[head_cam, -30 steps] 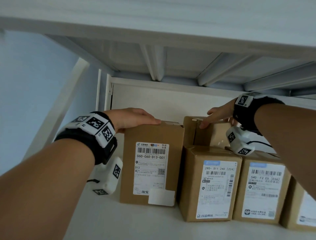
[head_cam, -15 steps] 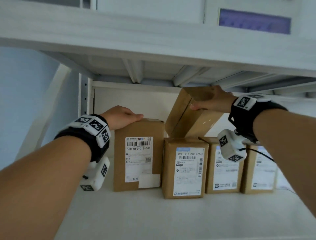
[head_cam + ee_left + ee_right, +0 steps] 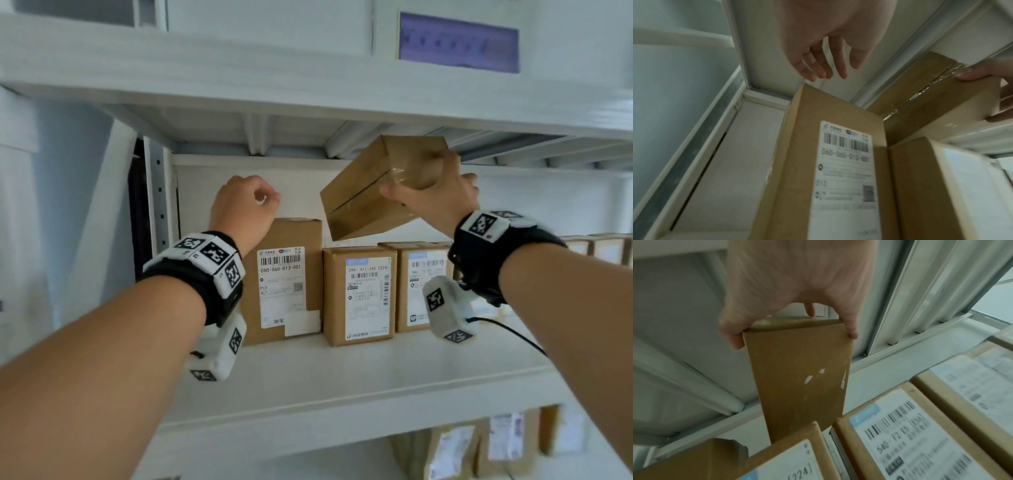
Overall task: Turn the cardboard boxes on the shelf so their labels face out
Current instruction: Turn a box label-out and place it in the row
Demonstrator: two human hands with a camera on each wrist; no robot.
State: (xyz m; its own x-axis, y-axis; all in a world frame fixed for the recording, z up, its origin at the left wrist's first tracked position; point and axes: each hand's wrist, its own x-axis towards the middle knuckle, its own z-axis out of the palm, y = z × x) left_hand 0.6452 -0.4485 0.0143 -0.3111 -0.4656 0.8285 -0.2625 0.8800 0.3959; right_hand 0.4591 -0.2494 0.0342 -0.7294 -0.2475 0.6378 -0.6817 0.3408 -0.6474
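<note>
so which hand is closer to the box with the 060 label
Left. The left hand hovers just above the top of the 060 box, fingers loose, not touching it. The right hand is off to the right, gripping the lifted box above the row.

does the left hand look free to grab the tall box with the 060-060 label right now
Probably yes. The left hand hangs just above the tall box with fingers loose and holding nothing, and nothing lies between them. The right hand holds the lifted box off to the side, clear of that path.
</note>
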